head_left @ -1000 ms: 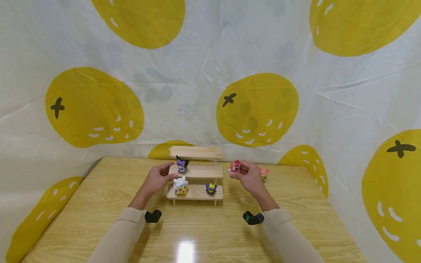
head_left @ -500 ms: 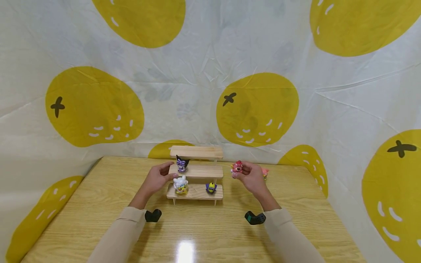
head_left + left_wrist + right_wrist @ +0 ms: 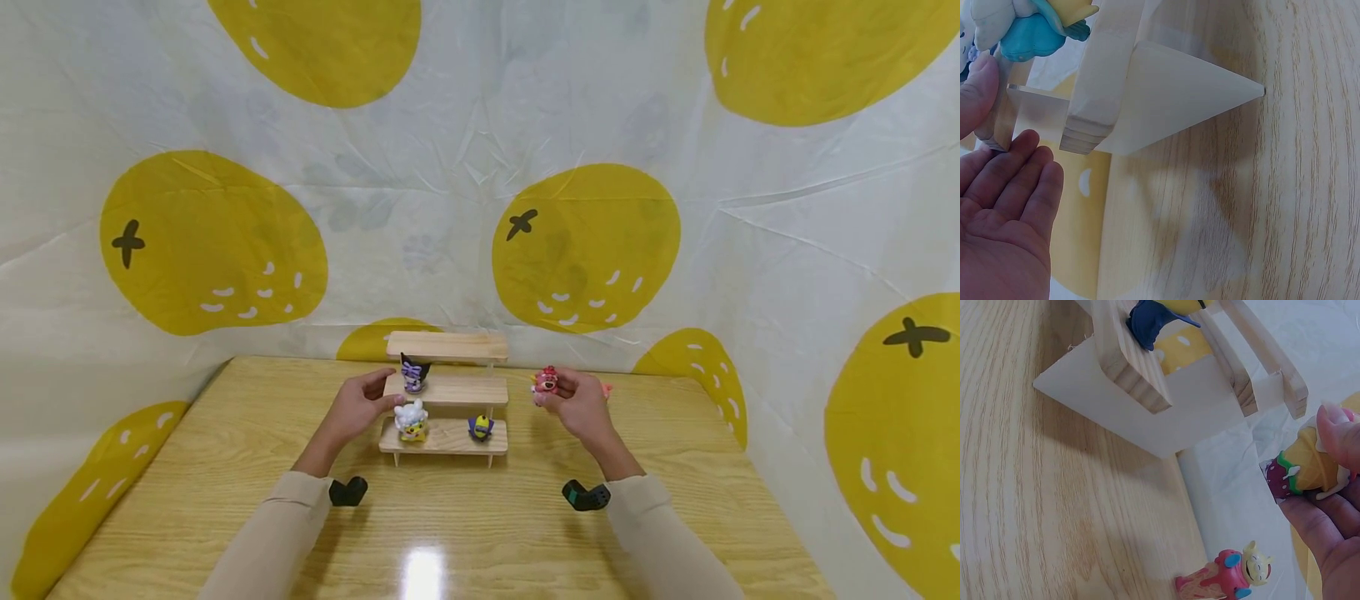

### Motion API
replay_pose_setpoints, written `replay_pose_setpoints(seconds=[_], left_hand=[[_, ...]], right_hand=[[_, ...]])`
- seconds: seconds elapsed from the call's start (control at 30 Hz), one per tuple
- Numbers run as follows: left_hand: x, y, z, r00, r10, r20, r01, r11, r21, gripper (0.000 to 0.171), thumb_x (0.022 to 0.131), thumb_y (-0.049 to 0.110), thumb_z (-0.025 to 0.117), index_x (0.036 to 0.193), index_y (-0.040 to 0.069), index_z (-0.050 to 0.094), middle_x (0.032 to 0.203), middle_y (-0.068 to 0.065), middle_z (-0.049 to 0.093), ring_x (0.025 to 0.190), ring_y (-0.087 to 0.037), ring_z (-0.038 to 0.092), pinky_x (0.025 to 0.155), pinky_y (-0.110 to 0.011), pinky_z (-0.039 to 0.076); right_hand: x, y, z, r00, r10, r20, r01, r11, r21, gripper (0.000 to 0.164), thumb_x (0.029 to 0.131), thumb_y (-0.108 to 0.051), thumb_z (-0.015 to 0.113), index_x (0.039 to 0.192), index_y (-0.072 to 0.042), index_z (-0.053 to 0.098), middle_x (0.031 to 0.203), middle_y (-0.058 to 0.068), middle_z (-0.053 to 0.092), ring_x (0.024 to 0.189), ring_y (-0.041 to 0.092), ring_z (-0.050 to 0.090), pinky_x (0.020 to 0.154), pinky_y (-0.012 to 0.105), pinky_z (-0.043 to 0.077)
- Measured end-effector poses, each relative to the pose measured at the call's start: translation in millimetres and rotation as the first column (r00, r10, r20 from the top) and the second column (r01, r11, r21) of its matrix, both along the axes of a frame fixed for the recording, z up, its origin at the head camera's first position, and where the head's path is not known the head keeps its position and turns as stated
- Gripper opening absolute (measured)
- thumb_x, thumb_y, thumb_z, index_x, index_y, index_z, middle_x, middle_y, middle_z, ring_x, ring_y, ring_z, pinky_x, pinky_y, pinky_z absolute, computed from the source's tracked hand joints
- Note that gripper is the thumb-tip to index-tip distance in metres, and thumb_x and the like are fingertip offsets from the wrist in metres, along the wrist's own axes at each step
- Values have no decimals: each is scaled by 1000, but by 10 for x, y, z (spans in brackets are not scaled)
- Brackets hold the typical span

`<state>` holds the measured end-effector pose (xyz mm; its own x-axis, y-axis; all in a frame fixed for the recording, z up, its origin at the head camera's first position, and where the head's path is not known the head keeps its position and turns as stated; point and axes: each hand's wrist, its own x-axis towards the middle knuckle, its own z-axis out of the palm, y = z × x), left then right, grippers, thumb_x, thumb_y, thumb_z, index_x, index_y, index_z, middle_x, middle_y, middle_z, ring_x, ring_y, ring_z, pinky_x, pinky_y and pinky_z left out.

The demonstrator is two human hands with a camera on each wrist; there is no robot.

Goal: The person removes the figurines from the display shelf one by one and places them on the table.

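At the left end of a three-tier wooden display shelf, my left hand pinches the middle board, thumb in front and fingers behind. My right hand holds a pink-red bear figurine in the air to the right of the shelf. Its waffle-cone part and dark red base show in the right wrist view. A black-and-purple figurine stands on the middle tier's left. On the lowest tier are a white-and-yellow figurine at left and a yellow figurine with a purple-blue cape at right.
A pink figurine with a yellow face stands on the wooden table, mostly hidden behind my right hand in the head view. A white curtain printed with large yellow fruit hangs behind and at both sides.
My right hand has drifted slightly right with the bear figurine and now covers more of the pink figurine behind it. My left hand has stayed on the shelf.
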<state>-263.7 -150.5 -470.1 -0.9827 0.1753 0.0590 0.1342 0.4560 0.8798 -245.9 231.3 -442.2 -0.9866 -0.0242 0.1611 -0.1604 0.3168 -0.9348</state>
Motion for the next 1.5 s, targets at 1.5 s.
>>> replay_pose_setpoints(seconds=[1.5], left_hand=[[11, -2, 15, 1000, -11, -22, 11, 1000, 1, 69, 99, 30, 74, 155, 1, 47, 160, -28, 43, 147, -45, 46, 117, -59, 44]], right_hand=[[35, 278, -130, 999, -27, 28, 27, 999, 23, 42, 92, 3, 76, 131, 11, 65, 124, 32, 71, 107, 28, 76, 80, 18, 62]])
